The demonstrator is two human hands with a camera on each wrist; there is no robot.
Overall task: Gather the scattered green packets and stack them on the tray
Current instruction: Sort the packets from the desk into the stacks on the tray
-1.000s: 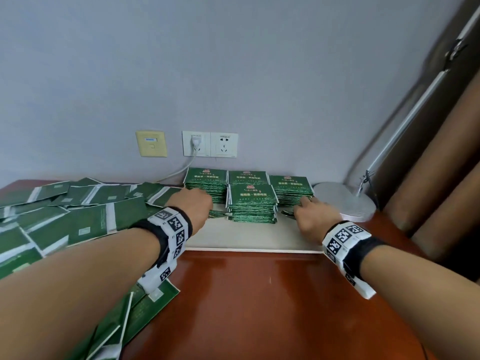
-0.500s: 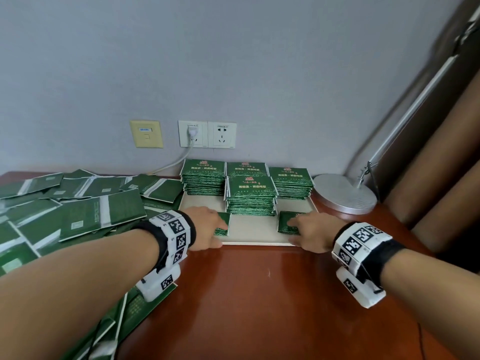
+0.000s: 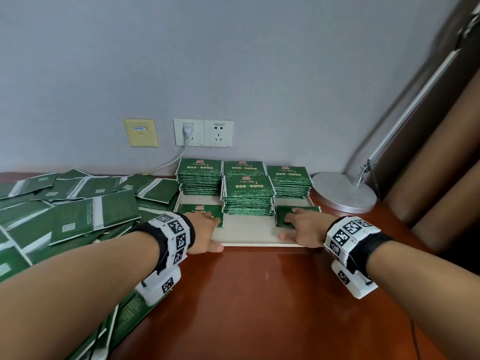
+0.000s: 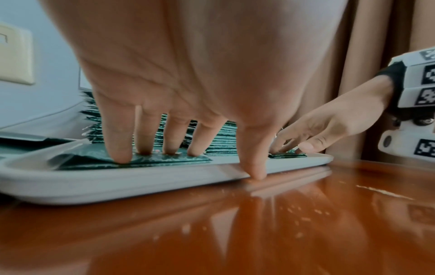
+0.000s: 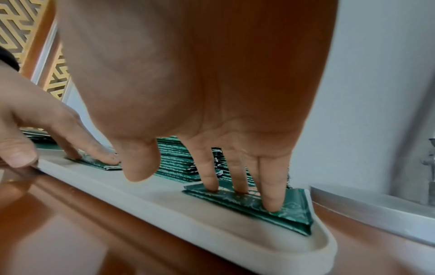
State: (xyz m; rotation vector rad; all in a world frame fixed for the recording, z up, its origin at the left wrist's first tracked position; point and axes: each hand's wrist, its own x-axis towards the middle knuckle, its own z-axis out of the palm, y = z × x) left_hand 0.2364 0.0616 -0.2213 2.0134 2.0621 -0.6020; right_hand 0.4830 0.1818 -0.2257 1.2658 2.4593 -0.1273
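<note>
— Where do the hands sit?
— The left hand (image 3: 205, 233) presses straight fingers on a packet (image 3: 200, 213) at the tray's (image 3: 249, 235) front-left corner; the right hand (image 3: 302, 228) does likewise on a packet (image 3: 283, 216) at the front-right corner, gripping nothing.
— Open room?
— Bare tray floor between them, bare surface (image 3: 259, 294) in front.
— Crowding it?
— Four stacks (image 3: 248, 193) behind, loose packets (image 3: 72, 203) left, a lamp base (image 3: 344, 192) right.

Both packets (image 3: 201, 213) — since drawn nearer the tray's (image 3: 249, 236) front edge
</note>
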